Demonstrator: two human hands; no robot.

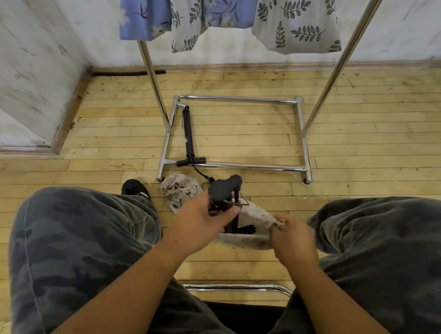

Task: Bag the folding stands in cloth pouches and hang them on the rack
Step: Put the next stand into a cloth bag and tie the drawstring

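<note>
Sitting hides most of the chair; only its chrome bar (238, 287) is showing between camouflage trousers (79, 246). Left hand (201, 220) is gripping a black folding stand (224, 191), fingers curled round it. The stand's lower end is sitting inside the open beige cloth pouch (249, 239), partly hidden. Right hand (293, 239) is pinching the pouch rim. A crumpled printed pouch (180, 192) is lying on the floor beside a black shoe (134, 188). A second black stand (189, 138) is lying across the rack (255, 166) base. Hanging leaf-print pouches (296, 18) are getting cut off at the top.
</note>
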